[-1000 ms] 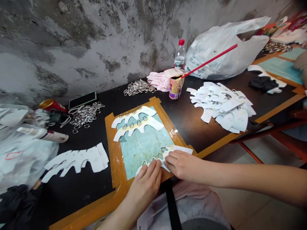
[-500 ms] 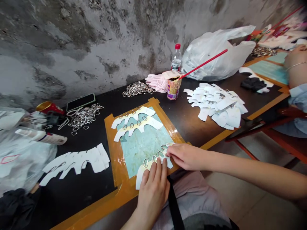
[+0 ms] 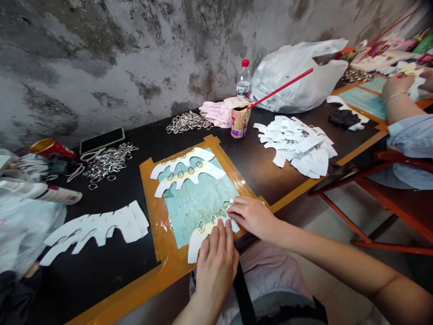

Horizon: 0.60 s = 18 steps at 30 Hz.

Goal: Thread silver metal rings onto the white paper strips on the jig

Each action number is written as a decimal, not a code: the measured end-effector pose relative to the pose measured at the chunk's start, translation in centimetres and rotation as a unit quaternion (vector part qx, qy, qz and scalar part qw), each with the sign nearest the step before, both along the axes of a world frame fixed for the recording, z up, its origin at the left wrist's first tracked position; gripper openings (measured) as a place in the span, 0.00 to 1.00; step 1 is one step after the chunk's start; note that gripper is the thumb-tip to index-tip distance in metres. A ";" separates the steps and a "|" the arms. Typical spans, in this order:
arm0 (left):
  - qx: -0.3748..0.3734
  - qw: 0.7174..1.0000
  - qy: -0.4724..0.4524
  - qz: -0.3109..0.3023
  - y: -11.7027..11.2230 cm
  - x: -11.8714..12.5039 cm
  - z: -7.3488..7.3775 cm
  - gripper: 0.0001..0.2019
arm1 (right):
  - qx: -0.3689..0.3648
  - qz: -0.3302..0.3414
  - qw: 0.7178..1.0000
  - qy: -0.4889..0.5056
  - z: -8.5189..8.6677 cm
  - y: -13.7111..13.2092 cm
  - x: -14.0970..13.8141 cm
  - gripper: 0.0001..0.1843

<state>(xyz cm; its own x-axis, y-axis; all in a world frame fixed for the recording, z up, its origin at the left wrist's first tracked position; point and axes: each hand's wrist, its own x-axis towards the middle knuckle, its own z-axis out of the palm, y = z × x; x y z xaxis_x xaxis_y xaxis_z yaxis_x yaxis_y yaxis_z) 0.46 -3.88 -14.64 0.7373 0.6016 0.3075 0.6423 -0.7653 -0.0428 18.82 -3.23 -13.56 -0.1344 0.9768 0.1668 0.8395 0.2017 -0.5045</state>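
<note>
A white scalloped piece with a yellowish strip lies along the near edge of the blue-green mat. Several metal rings stand along its upper edge. My left hand rests flat on this piece, fingers stretched out and holding it down. Bent and close together, the fingertips of my right hand pinch at the piece beside the rings on its right part; they hide what is under them. Farther up the mat are two similar white pieces with rings, which neither hand touches.
Left of the mat lies a stack of white pieces. Loose rings are heaped behind it, with more rings near the wall. To the right are a paper cup, a pile of white pieces and a co-worker's arm.
My right hand has shifted left along the piece, from its right end towards the rings, its fingers now straighter. My left hand stays on the piece. The view has turned slightly right.
</note>
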 end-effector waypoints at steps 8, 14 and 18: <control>-0.004 1.000 0.011 0.009 -0.2 0.1 0.1 0.21 | -0.103 0.041 0.986 -0.123 2.5 2.0 -0.8 0.05; -0.006 1.000 0.008 0.018 -0.1 0.1 0.1 0.23 | -0.158 0.027 0.979 0.124 4.3 4.8 1.5 0.05; 0.000 1.000 0.004 0.022 -0.1 0.1 -0.1 0.24 | -0.137 0.045 0.976 0.161 3.9 3.7 2.4 0.13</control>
<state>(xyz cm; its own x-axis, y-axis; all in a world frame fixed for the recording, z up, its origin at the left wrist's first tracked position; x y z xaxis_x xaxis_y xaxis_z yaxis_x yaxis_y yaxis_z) 0.51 -4.01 -14.73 0.7121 0.6343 0.3008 0.6756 -0.7357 -0.0482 21.26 0.49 -9.68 -0.2054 0.9773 -0.0511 0.6128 0.0877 -0.7853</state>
